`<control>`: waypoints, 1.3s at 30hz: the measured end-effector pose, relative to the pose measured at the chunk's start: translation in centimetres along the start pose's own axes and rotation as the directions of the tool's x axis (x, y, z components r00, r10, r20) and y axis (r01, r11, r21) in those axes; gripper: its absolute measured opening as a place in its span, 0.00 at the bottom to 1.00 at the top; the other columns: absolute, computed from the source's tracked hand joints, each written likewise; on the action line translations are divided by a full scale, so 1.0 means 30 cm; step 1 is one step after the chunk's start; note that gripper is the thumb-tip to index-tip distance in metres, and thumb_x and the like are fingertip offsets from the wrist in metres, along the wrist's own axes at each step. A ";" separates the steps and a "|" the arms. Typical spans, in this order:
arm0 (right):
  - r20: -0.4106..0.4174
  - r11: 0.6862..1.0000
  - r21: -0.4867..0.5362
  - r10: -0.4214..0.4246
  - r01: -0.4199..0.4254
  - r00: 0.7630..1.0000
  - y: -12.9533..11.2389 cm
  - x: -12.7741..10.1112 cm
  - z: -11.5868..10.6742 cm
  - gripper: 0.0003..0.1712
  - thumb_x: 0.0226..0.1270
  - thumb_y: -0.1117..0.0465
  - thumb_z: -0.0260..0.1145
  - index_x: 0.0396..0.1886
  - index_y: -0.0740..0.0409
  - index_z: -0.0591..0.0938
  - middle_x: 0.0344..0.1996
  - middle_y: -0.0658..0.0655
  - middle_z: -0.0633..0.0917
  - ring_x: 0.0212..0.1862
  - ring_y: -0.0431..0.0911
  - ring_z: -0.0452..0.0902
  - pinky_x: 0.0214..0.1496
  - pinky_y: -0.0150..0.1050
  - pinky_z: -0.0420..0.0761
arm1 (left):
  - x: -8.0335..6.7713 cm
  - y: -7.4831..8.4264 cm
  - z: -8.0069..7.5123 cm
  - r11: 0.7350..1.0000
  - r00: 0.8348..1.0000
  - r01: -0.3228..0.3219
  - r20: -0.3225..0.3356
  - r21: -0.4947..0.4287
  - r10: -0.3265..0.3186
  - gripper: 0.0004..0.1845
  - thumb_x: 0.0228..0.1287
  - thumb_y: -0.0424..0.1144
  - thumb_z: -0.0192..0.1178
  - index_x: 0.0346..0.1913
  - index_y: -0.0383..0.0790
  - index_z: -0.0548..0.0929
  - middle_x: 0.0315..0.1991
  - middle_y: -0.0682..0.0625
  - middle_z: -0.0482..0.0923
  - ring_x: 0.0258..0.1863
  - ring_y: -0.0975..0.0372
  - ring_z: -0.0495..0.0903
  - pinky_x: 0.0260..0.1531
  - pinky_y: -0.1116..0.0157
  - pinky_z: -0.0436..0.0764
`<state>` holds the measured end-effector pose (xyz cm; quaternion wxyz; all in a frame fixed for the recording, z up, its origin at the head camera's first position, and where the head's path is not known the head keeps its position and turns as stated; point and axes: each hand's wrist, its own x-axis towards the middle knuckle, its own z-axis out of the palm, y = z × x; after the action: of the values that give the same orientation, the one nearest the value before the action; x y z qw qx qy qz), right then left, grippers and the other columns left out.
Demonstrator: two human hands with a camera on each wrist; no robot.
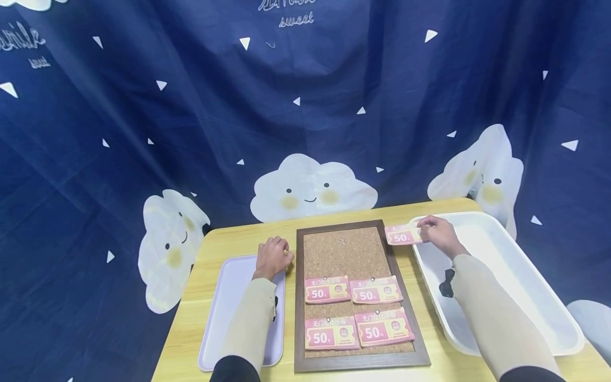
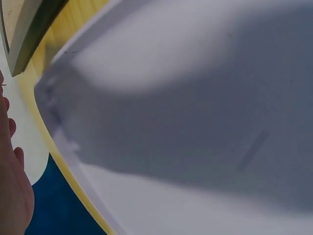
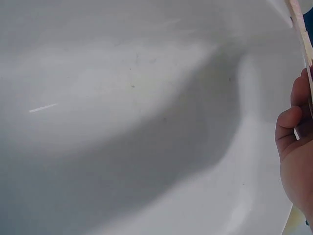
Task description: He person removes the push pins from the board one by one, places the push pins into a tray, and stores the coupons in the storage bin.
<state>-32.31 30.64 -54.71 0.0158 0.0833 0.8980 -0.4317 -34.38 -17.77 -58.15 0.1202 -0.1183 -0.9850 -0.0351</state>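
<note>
In the head view my right hand [image 1: 440, 233] pinches a pink and yellow paper coupon [image 1: 400, 236] marked 50. The coupon hangs between the corkboard's top right corner and the white tray. The right wrist view shows the right hand [image 3: 297, 147] with curled fingers and the coupon's edge [image 3: 299, 29] beyond them. My left hand [image 1: 274, 255] is curled beside the left frame of the corkboard [image 1: 341, 254], above the lilac tray. A thin dark needle, seemingly a thumbtack [image 2: 3, 84], shows at its fingertips; its head is hidden. Several similar coupons [image 1: 377, 289] are tacked in two rows on the lower corkboard.
The lilac tray [image 1: 229, 297] lies left of the corkboard on the wooden table [image 1: 191, 297]. A larger white tray [image 1: 506, 265] with raised walls stands to the right, under my right arm. A blue cloud-patterned curtain [image 1: 305, 116] hangs behind the table.
</note>
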 end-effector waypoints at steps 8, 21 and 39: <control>0.003 1.000 0.000 0.013 -0.013 1.000 0.009 0.000 0.003 0.14 0.57 0.59 0.50 0.41 0.57 0.76 0.43 0.61 0.78 0.40 0.52 0.72 0.33 0.35 0.68 | -0.015 -0.008 -0.002 1.000 0.999 0.015 0.035 0.010 -0.015 0.07 0.47 0.48 0.50 0.27 0.52 0.74 0.28 0.58 0.71 0.33 0.61 0.70 0.32 0.59 0.67; -0.014 1.000 -0.026 -0.003 0.003 1.000 0.046 -0.014 -0.004 0.14 0.57 0.59 0.51 0.41 0.58 0.77 0.45 0.63 0.77 0.41 0.52 0.72 0.33 0.33 0.69 | -0.043 -0.048 0.014 0.999 0.997 0.043 0.066 0.014 -0.044 0.09 0.48 0.50 0.52 0.27 0.50 0.75 0.28 0.56 0.72 0.33 0.60 0.73 0.35 0.57 0.69; 0.067 0.997 -0.078 0.015 -0.010 0.998 0.088 -0.023 -0.017 0.17 0.57 0.58 0.52 0.44 0.59 0.76 0.45 0.64 0.77 0.40 0.52 0.73 0.32 0.32 0.71 | -0.083 -0.095 0.024 0.998 0.997 0.035 0.064 0.053 -0.038 0.10 0.49 0.51 0.52 0.27 0.50 0.76 0.27 0.56 0.72 0.30 0.60 0.73 0.32 0.57 0.68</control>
<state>-31.16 32.57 -56.36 0.0519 0.0735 0.9125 -0.3991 -32.87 -21.01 -59.57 0.0905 -0.0981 -0.9910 -0.0077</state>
